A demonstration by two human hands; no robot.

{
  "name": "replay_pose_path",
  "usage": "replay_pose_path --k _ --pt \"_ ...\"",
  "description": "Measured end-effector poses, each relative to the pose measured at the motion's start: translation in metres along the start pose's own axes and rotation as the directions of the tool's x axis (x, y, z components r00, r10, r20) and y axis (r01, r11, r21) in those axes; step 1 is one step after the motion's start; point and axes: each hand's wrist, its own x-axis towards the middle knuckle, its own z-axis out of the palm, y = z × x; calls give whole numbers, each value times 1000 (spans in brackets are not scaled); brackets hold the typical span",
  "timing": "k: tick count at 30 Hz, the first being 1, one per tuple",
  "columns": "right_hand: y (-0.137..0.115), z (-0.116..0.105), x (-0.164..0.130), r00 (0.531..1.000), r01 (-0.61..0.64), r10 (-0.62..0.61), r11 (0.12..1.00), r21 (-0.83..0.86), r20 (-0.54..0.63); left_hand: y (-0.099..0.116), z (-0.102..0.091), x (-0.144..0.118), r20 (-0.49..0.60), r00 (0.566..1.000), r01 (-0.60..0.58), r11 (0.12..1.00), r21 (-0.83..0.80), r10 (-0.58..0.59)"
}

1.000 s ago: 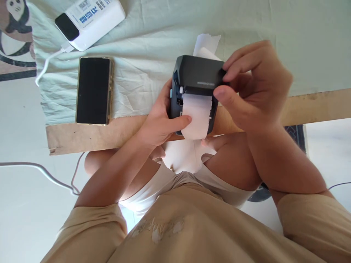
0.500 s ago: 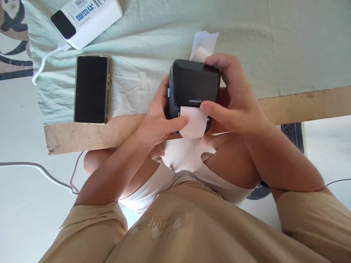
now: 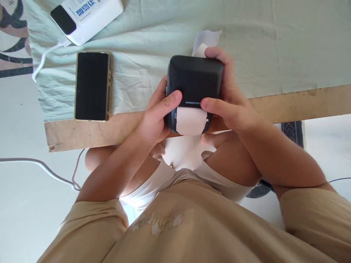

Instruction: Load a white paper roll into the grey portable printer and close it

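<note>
A small black label printer [image 3: 194, 82] rests at the near edge of the table, its lid down. My left hand [image 3: 155, 118] grips its left side, thumb pressed on the lid's front corner. On the other side, my right hand [image 3: 229, 104] wraps the printer, fingers over the back, thumb on the lid front. A strip of white label paper [image 3: 191, 121] sticks out of the slot towards me. Behind the printer lies a torn white paper piece [image 3: 205, 38].
A dark-screened phone [image 3: 91, 86] lies to the left on the pale green cloth [image 3: 274, 47]. A white power bank [image 3: 86, 16] with a white cable [image 3: 44, 64] sits at the far left. The wooden table edge [image 3: 301, 104] runs across; my lap is below it.
The printer's lid went from raised to down. My right hand moved from the lid's top to wrap the right side, and my left thumb shifted from the paper onto the lid.
</note>
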Motion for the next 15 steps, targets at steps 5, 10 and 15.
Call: replay_pose_path --k 5,10,15 --pt "4 -3 0 1000 -17 16 999 -31 -23 -1 -3 1 -9 1000 -15 999 -28 15" --pt "4 -4 1 1000 -12 10 998 -60 -22 0 -1 0 4 1000 -5 999 -40 5" --pt "4 -8 -2 997 73 -72 964 -256 13 1 5 1 9 999 40 986 -163 -39"
